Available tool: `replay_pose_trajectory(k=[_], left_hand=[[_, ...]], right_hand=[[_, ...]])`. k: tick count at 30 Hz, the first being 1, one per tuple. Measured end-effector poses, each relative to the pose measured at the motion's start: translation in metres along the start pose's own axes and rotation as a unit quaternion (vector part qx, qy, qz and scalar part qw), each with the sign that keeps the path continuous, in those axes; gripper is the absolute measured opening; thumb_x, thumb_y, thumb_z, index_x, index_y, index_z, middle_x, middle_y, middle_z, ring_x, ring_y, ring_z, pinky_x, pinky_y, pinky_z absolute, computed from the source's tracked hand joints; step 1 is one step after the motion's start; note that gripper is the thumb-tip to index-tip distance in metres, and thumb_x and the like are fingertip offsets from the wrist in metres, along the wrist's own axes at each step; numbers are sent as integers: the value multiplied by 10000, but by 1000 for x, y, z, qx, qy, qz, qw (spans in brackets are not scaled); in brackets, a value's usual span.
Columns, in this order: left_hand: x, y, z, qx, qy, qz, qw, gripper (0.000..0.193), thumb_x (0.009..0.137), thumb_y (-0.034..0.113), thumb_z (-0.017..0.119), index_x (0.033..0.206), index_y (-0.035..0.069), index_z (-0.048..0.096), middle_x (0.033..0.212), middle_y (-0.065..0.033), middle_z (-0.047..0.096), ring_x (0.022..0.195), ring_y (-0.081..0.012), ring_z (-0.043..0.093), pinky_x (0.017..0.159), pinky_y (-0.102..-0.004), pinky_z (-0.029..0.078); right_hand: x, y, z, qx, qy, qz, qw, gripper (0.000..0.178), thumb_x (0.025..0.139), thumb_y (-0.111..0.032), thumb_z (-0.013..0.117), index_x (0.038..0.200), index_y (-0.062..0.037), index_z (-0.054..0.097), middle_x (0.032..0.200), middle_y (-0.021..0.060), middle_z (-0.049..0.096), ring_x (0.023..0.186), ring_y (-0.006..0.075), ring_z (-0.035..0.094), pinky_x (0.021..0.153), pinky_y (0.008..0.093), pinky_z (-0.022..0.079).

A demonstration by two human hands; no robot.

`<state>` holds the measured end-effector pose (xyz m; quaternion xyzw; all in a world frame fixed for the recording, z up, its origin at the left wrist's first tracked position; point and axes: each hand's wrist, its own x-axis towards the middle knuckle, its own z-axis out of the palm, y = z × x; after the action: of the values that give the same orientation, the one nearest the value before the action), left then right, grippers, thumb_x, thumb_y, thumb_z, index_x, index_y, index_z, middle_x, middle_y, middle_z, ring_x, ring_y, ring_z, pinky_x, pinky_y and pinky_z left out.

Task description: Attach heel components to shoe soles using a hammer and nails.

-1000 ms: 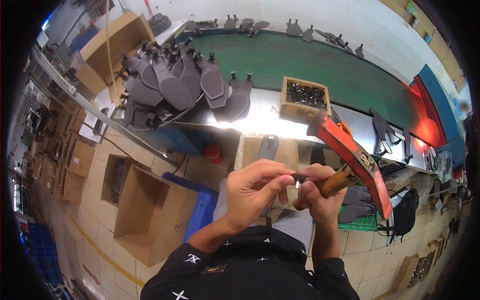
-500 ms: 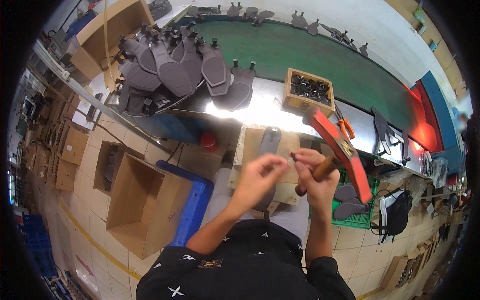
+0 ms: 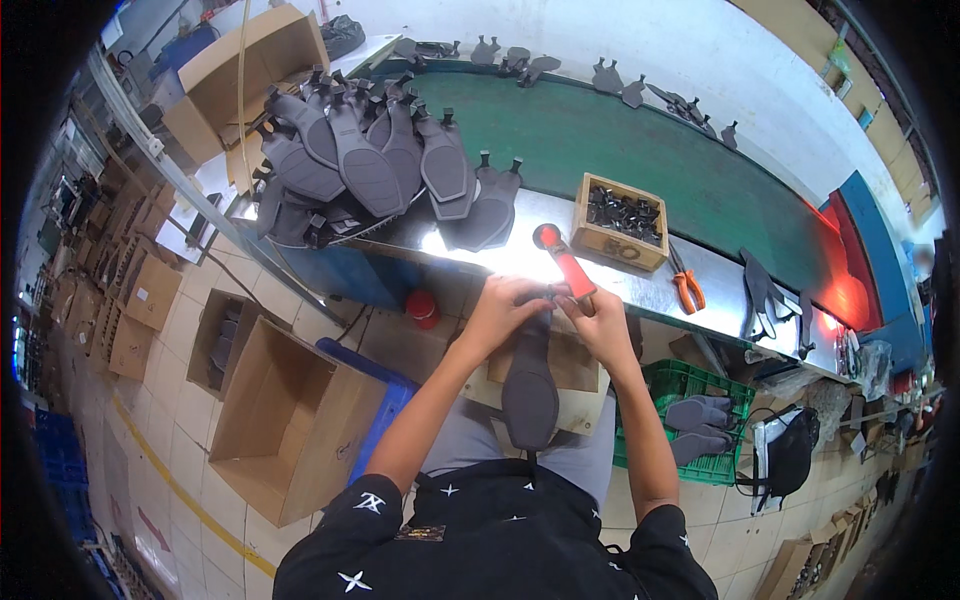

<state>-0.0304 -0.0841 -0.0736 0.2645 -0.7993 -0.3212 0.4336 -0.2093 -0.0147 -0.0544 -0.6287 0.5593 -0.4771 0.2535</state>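
Observation:
A dark grey shoe sole [image 3: 530,390] lies bottom up on a wooden block [image 3: 575,362] at my lap, its toe toward me. At its far, heel end, my left hand [image 3: 503,312] is closed, fingertips pinched around the dark heel [image 3: 546,297]. Against the same spot press the fingertips of my right hand [image 3: 602,325], which also keeps hold of a hammer [image 3: 570,268]. The hammer's red head points away to the far left; its handle is hidden by the hand. Whatever small piece sits between the fingertips is too small to make out.
On the metal bench edge stand a wooden box of small black parts [image 3: 625,220], orange-handled pliers [image 3: 686,285] and a pile of heeled soles [image 3: 370,160]. Behind runs a green belt [image 3: 600,130]. A cardboard box [image 3: 290,420] is at left, a green crate [image 3: 690,465] at right.
Both hands have moved away from me to the heel end of the sole and come together there. The hammer head has swung from the right of my hand to beyond it.

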Motion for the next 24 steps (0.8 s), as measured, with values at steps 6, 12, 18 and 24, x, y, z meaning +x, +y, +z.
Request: replay_pose_trajectory(k=[6, 12, 18, 24], left_hand=[[-9, -3, -5, -4, 14, -21, 1000, 242, 746, 129, 738, 968, 39, 707, 922, -146, 691, 857, -320, 648, 796, -390, 490], [-8, -8, -8, -20, 5, -13, 1000, 250, 756, 129, 731, 983, 31, 696, 938, -154, 690, 852, -325, 653, 796, -391, 490], [-3, -9, -11, -12, -9, 30, 999, 258, 741, 91, 741, 982, 19, 684, 932, -152, 693, 813, -307, 667, 752, -367, 513], [5, -7, -20, -60, -96, -109, 988, 268, 720, 67, 761, 979, 16, 717, 919, -135, 710, 807, -185, 674, 766, -327, 527]], right_hand=[[3, -19, 5, -58, -20, -90, 994, 261, 782, 22, 644, 1042, 22, 626, 942, 193, 659, 836, 371, 646, 733, 348, 498], [3, -20, 9, -81, -23, -47, 995, 303, 743, 39, 653, 1043, 39, 614, 1015, 203, 651, 924, 373, 645, 783, 351, 501], [-3, -23, 10, -93, -16, -74, 993, 259, 752, 46, 634, 1010, 24, 631, 1058, 172, 640, 924, 355, 641, 789, 365, 494], [-6, -31, 15, -189, 7, -57, 980, 261, 796, 11, 657, 1056, 0, 630, 998, 137, 644, 843, 269, 655, 735, 349, 503]])
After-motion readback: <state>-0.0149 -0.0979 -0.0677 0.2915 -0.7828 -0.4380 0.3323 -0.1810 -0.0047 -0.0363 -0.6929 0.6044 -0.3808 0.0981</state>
